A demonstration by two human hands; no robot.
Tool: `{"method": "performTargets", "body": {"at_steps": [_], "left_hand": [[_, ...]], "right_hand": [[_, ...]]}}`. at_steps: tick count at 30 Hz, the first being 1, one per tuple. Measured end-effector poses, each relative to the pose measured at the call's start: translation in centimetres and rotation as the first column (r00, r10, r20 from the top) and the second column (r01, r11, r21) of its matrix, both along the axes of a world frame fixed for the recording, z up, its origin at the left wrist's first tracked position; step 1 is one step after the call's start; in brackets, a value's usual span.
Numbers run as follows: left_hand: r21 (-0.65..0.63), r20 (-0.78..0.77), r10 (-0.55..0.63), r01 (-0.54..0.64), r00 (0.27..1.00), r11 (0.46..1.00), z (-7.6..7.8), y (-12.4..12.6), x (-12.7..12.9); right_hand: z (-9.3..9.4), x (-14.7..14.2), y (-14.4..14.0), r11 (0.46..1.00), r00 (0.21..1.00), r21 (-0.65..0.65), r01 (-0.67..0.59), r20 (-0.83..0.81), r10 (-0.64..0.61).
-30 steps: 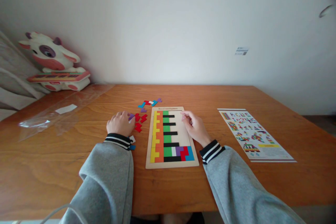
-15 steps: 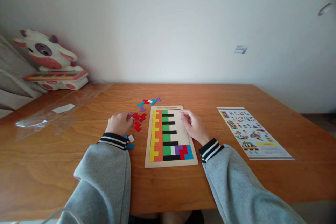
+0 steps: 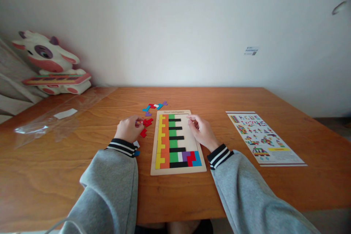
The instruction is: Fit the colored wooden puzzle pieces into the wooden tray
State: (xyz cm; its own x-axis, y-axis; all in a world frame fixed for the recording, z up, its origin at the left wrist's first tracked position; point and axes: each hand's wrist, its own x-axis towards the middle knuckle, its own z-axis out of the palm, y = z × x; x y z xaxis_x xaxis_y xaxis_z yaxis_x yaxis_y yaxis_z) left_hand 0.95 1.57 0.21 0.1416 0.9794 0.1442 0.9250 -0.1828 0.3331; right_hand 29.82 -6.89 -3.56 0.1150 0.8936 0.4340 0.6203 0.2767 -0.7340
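The wooden puzzle board (image 3: 203,170) lies flat in front of me. Yellow, orange, green and black pieces line its left and middle. Purple, red, white and blue pieces fill its lower right, and bare wood shows at the upper right. Left of the board, my left hand (image 3: 128,128) is closed, its fingertips pinching what looks like a red puzzle piece (image 3: 140,121), partly hidden by the fingers. Other red pieces (image 3: 148,122) lie right beside it. My right hand (image 3: 202,131) rests over the board's right edge, fingers loosely bent and apart, with nothing visible in them.
Blue, red, white and purple pieces (image 3: 152,106) lie beyond the board's upper left corner. White (image 3: 136,144) and blue (image 3: 137,153) pieces sit by my left cuff. A printed sheet (image 3: 263,139) lies right, a plastic bag (image 3: 55,124) left, and a cow toy keyboard (image 3: 57,67) behind.
My left hand has shifted slightly right, onto the red pieces; the purple seen at its fingertips no longer shows. My right hand has stayed in place.
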Motion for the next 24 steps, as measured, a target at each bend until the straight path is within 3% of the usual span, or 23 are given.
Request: {"method": "performTargets", "body": {"at_steps": [4,7,9,12,14,18,24], "left_hand": [[0.022,0.058,-0.056,0.055,0.997,0.998,-0.9,0.2,0.0],[0.132,0.152,-0.175,0.155,0.973,0.979,-1.2,0.1,0.6],[0.267,0.165,-0.332,0.282,0.929,0.921,-1.1,-0.3,1.4],[0.448,0.121,-0.591,0.487,0.798,0.75,-0.8,-1.3,2.9],[0.49,0.136,-0.707,0.573,0.694,0.657,-0.7,-2.1,3.8],[0.5,0.233,-0.798,0.635,0.556,0.589,-0.8,-3.2,5.1],[0.541,0.261,-0.863,0.676,0.432,0.501,-0.6,-3.8,5.7]], "right_hand": [[0.0,0.0,0.1,1.0,1.0,0.009,-0.001,-0.003,0.001],[0.1,-0.1,0.0,1.0,1.0,0.019,0.001,0.006,-0.002],[0.5,-0.4,-0.2,0.999,1.0,0.03,-0.017,0.014,0.017],[1.5,-1.1,-0.7,0.993,0.993,0.012,-0.115,-0.015,0.115],[2.3,-1.6,-1.0,0.974,0.973,-0.045,-0.22,-0.082,0.216],[3.3,-2.1,-1.5,0.9,0.902,-0.167,-0.403,-0.242,0.359],[3.0,-2.2,-1.2,0.833,0.806,-0.231,-0.503,-0.475,0.354]]}}
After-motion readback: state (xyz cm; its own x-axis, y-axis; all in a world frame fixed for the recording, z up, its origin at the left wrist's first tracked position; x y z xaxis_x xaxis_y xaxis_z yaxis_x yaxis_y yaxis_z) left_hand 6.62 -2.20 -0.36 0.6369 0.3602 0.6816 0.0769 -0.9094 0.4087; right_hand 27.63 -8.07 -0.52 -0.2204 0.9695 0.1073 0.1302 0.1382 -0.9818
